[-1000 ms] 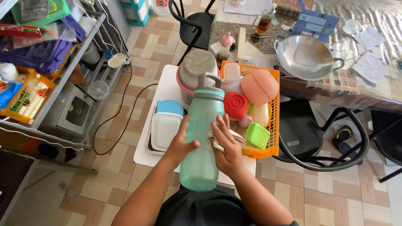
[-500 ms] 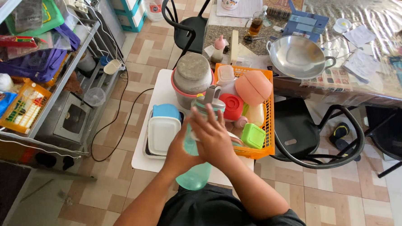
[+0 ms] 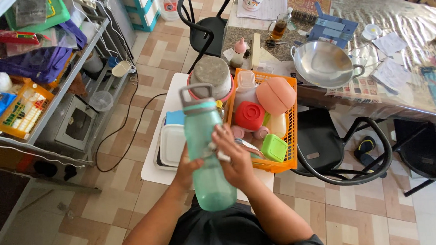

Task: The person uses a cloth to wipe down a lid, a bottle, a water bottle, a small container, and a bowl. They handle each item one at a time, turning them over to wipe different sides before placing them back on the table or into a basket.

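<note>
The teal water bottle [image 3: 205, 152] stands near upright above the person's lap, long axis vertical with a slight leftward lean, grey cap and carry loop uppermost. The left hand [image 3: 186, 169] is wrapped around its lower body; the right hand [image 3: 236, 158] presses a white cloth [image 3: 223, 155] against its side. The orange basket [image 3: 291, 134] sits just right of the bottle, the white container [image 3: 172, 144] just left; open tiled floor [image 3: 132, 190] lies lower left.

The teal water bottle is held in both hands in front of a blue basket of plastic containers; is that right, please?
Not quite: the basket is orange, not blue, as the head view shows. The teal water bottle is indeed held by the left hand and right hand in front of it.
</note>
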